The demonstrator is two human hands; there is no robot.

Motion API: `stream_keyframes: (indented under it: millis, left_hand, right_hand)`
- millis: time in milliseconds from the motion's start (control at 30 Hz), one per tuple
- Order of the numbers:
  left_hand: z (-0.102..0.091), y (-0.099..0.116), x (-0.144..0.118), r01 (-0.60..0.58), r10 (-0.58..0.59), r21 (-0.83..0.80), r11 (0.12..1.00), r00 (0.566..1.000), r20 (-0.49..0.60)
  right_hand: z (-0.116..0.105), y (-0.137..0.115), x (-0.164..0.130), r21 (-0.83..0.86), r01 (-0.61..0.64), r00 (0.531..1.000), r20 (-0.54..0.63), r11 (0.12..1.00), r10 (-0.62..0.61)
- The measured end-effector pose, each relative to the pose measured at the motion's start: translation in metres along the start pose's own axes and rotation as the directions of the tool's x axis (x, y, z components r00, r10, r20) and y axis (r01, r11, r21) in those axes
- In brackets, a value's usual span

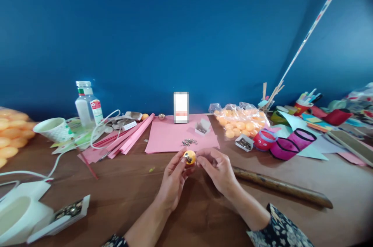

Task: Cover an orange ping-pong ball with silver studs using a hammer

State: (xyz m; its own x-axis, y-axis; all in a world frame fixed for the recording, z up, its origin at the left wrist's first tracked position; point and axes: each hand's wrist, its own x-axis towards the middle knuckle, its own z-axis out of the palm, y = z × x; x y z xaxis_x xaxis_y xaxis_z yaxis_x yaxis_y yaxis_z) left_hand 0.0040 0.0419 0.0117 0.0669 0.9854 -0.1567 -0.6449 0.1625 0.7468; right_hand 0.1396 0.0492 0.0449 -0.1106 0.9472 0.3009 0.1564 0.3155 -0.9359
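Observation:
My left hand is closed round an orange ping-pong ball, thumb in front and fingers behind. Several small shiny metal pieces, like thumbtacks, sit on the side of the ball that faces me. Just right of the ball, my right hand has thumb and forefinger pinched together; whatever is between them is too small to make out. Beyond my hands, a loose pile of the shiny metal pieces lies on pink paper, close to a small open clear box.
A wooden stick lies right of my hands. Bagged orange balls, an open box of metal pieces and pink-purple tubes stand beyond it. At left are a bottle, a paper cup, a white cable and another tack box.

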Motion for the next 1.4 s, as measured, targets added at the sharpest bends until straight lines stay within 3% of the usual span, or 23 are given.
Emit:
stream_keyframes:
  millis: [200,400,933,1400]
  left_hand:
    - [0.002,0.002,-0.002,-0.027,0.027,0.008,1.000,1.000,0.006]
    - [0.003,0.002,-0.003,-0.053,0.053,0.019,0.998,0.999,0.003]
    - [0.004,0.002,-0.002,-0.074,0.074,0.029,0.997,0.997,0.009]
    - [0.004,0.001,-0.002,-0.061,0.062,0.031,0.998,0.998,-0.017]
  right_hand:
    - [0.003,0.006,0.001,0.048,-0.024,1.000,0.015,0.999,0.023]
    - [0.004,0.010,0.000,-0.014,0.040,0.999,0.010,0.999,-0.040]
    - [0.005,0.006,0.000,0.142,-0.142,0.987,0.090,0.980,0.130]
    - [0.004,0.006,0.002,0.143,-0.148,0.984,0.119,0.979,0.131]
